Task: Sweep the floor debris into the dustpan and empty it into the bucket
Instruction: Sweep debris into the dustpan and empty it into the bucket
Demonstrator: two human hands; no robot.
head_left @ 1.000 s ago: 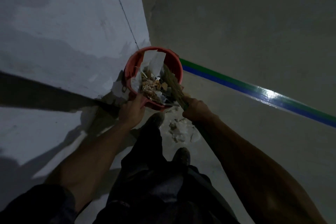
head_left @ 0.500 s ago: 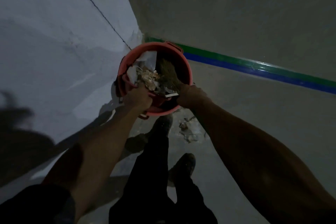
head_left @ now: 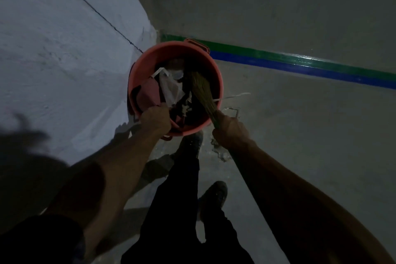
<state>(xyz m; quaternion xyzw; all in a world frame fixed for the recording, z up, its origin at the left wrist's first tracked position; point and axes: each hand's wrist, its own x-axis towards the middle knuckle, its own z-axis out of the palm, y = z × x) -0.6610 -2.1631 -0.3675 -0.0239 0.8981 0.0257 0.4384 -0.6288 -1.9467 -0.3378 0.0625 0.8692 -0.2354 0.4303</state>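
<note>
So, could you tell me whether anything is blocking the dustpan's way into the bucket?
Nothing visible: the dustpan is already tipped inside the bucket, held by the left hand, with the broom beside it.

Dark trousers [head_left: 173,210]; dark shoes [head_left: 214,196]; bare forearms [head_left: 120,169].

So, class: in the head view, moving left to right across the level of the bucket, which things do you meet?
Pink dustpan → white plastic scrap → broom bristles → green and blue floor stripe. All but the stripe sit inside the red bucket.
</note>
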